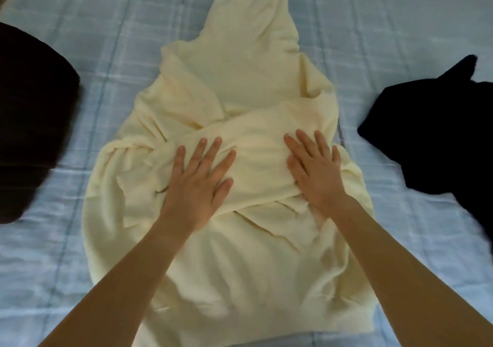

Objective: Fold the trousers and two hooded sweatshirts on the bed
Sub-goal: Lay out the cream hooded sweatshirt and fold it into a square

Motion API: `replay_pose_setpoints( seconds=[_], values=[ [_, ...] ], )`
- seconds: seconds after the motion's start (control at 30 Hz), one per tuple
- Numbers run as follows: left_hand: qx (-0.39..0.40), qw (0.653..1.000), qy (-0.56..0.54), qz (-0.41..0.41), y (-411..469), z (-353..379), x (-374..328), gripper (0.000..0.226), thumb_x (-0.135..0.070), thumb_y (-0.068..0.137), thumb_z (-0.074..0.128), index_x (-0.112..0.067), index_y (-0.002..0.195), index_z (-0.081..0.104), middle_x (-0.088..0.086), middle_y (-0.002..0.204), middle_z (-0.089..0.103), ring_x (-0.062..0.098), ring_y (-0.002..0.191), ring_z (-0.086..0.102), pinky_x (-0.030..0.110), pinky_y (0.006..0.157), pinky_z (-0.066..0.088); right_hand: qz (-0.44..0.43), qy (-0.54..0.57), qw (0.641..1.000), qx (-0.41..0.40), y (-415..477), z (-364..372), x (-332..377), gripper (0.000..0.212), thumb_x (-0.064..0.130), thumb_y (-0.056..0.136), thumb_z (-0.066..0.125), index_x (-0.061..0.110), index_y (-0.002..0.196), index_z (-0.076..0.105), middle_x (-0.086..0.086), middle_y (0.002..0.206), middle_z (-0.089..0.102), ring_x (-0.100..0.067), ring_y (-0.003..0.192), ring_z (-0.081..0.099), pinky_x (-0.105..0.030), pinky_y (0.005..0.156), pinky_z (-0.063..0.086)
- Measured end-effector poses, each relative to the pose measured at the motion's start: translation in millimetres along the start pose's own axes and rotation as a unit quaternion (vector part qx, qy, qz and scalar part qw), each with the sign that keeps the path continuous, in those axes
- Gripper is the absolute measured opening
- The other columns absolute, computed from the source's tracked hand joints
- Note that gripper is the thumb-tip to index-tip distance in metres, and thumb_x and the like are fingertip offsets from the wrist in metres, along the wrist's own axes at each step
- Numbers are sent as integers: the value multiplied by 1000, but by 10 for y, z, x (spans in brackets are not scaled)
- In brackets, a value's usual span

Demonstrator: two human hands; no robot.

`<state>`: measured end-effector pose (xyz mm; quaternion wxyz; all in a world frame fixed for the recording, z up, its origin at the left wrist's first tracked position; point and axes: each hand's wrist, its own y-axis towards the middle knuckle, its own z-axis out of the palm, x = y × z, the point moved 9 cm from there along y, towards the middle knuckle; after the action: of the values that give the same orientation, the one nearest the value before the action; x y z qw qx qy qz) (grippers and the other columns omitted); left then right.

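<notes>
So the cream hooded sweatshirt [240, 85] is laid out flat in the middle of the bed [80, 40], which has a pale blue checked cover on it. The hood end points away from the camera toward the top of the view, and the hem sits closest to the person at the bottom edge. Both sleeves are folded in across the body, overlapping into a crossed band around the middle of the garment, with a fair few wrinkles bunched up on the left side of it. The left hand [198, 184] is lying palm down on that crossed band, fingers spread wide and flat, not pinching anything, just pressing on the fabric. The right hand [313, 170] is doing the same thing just beside it on the right part of the band, flat, fingers splayed, nothing gripped. Both forearms are bare and come in from the bottom corners of the view. Off to the left, on the cover and well apart from the cream one, there's a dark brownish garment [32, 122] in a rounded heap, cut off by the edge of the frame. On the right there's a black garment [432, 138] lying crumpled, with a pointed bit sticking up toward the top. Can't honestly tell which of those two is the trousers and which is the other hoodie, both are too dark to make out.
</notes>
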<state>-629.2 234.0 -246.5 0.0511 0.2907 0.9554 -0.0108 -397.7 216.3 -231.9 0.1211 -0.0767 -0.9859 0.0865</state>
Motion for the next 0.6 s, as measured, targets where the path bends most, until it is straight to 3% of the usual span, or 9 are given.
replay_pose_setpoints(
  seconds=[0.1, 0.2, 0.33, 0.43, 0.5, 0.6],
  values=[
    [-1, 1000, -5, -23, -45, -126, -60, 56, -46, 99, 28, -26, 150, 40, 9, 159, 30, 32, 146, 28, 58, 117, 18, 35, 47, 997, -47, -496, -210, -277, 58, 50, 98, 18, 38, 152, 35, 5, 163, 26, -27, 150, 19, -54, 118, 20],
    [-3, 997, -58, -45, -285, -254, -401, 57, -47, 99, 26, -26, 151, 36, 8, 159, 30, 33, 148, 25, 56, 117, 16, 135, 101, 984, -60, -1284, -168, -776, 49, 51, 99, 36, 39, 146, 45, -5, 157, 31, -33, 128, 34, -46, 107, 34],
    [16, 990, -125, 67, -734, -215, -1475, 54, -42, 99, 32, -27, 151, 37, 3, 159, 31, 28, 148, 26, 55, 117, 20, 241, 326, 914, 24, -1863, 107, -1013, 57, 39, 92, 66, 43, 144, 42, 1, 130, 38, -18, 110, 50, -29, 93, 43],
    [29, 993, -113, 21, -830, -58, -1796, 55, -45, 97, 37, -31, 150, 38, 14, 161, 24, 33, 149, 19, 56, 118, 17, 165, 377, 911, 42, -1972, 138, -907, 59, 34, 90, 71, 46, 142, 44, 12, 129, 55, -10, 111, 56, -25, 93, 48],
    [30, 994, -101, 0, -829, -68, -1894, 55, -47, 97, 37, -32, 150, 37, 8, 162, 22, 34, 150, 17, 58, 118, 15, 133, 389, 911, 27, -1993, 49, -992, 52, 29, 88, 69, 43, 136, 52, 14, 128, 60, -7, 109, 60, -15, 90, 48],
    [15, 995, -85, 41, -870, -171, -2187, 54, -48, 97, 37, -33, 149, 39, -2, 161, 25, 29, 150, 19, 59, 118, 15, 131, 484, 865, 24, -2117, -178, -1232, 47, 7, 86, 75, 31, 126, 65, 14, 123, 66, 8, 101, 62, -12, 80, 51]
  ],
)
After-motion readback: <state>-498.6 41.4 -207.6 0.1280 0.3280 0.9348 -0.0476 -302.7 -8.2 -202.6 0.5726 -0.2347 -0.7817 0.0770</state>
